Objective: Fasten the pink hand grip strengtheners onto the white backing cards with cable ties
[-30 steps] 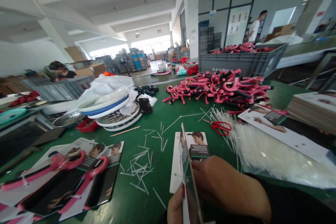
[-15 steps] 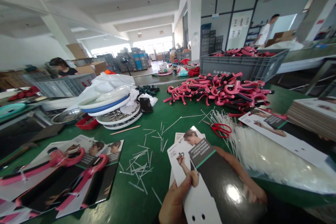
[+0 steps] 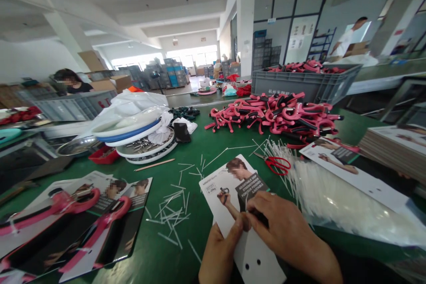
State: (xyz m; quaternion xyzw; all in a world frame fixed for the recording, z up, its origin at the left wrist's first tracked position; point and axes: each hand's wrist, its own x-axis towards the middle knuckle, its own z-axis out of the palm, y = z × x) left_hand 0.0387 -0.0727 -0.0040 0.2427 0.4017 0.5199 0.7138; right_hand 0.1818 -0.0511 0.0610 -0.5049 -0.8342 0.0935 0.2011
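Note:
A printed cardboard card (image 3: 213, 186) with two punched holes near its lower end is held up at the bottom centre. My left hand (image 3: 221, 248) grips its left side, thumb on the front. Over the front lies my right hand (image 3: 282, 222), its fingers bent and pressed together at the middle of the card; what they pinch, if anything, is too small to tell. Cut white strips (image 3: 173, 213) lie on the green table left of the card. Red-handled scissors (image 3: 278, 165) and a bag of white cable ties (image 3: 346, 199) are to the right.
Cards with pink hand grips (image 3: 89, 204) lie at the left. Stacked round trays (image 3: 128, 131) stand behind. A pile of pink grips (image 3: 276, 113) sits before a grey crate (image 3: 296, 84). More cards (image 3: 392, 151) are stacked right. Two people are in the background.
My right hand has come round from behind the card to its front. The card's front now faces me as one piece, without the dark panel spread out to the right.

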